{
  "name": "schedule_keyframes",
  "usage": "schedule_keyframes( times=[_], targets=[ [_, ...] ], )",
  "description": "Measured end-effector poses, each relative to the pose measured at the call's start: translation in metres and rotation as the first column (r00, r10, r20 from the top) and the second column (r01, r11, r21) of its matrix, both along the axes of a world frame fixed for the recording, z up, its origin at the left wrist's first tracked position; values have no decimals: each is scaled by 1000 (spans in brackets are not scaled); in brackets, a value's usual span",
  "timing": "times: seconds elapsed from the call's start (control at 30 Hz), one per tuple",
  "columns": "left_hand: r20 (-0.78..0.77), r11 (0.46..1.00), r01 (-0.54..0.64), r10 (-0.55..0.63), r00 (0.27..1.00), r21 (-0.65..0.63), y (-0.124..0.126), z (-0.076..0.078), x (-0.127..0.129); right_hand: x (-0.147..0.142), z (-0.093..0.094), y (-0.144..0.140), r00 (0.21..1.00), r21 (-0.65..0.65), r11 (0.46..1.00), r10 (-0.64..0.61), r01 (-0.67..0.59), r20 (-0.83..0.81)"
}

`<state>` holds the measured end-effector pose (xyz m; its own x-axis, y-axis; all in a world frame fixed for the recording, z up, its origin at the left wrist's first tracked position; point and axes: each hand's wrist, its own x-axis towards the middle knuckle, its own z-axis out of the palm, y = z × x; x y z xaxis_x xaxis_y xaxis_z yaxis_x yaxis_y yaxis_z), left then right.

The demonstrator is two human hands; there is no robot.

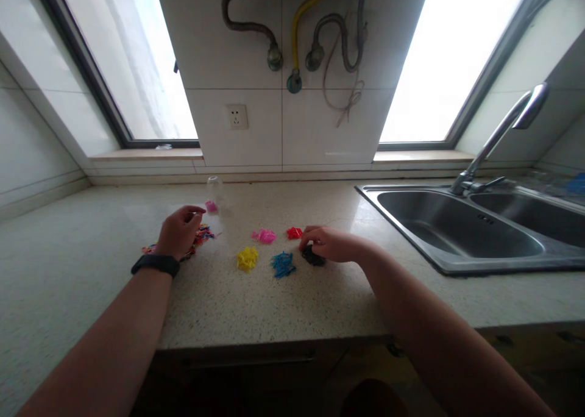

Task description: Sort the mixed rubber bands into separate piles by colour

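My left hand (180,231), with a dark wristband, hovers over a mixed pile of small multicoloured rubber bands (201,237) and covers part of it. Its thumb and fingers are drawn together; whatever is between them is too small to name. Fingers bent downward, my right hand (326,244) is at a black pile of rubber bands (313,256), its fingertips close together at the pile's edge. Single-colour piles lie between the hands: yellow (247,258), blue (283,264), pink (264,236) and red (294,233).
A clear plastic container (214,188) stands behind my left hand, with something pink (211,206) at its base. To the right, a steel sink (439,264) with a faucet (498,136) is set into the speckled countertop (265,313). The tiled wall holds a socket (237,117) and hoses.
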<state>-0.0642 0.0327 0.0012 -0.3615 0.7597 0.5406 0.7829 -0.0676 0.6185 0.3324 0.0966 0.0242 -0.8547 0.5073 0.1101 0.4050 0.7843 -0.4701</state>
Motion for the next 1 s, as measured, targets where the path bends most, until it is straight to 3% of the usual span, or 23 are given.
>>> schedule_keyframes(
  times=[0.57, 0.83, 1.0],
  targets=[
    [32, 1000, 1, -1, 999, -7, -2, 3, 3, 13, 5, 7, 989, 11, 989, -145, 145, -7],
    [16, 1000, -2, 2, 1000, -8, -1, 1, 2, 23, 2, 16, 967, -78, 971, -213, 225, 140],
    [32, 1000, -14, 13, 999, 28, -3, 5, 3, 22, -1, 19, 960, -96, 959, -257, 268, 111]
  ],
)
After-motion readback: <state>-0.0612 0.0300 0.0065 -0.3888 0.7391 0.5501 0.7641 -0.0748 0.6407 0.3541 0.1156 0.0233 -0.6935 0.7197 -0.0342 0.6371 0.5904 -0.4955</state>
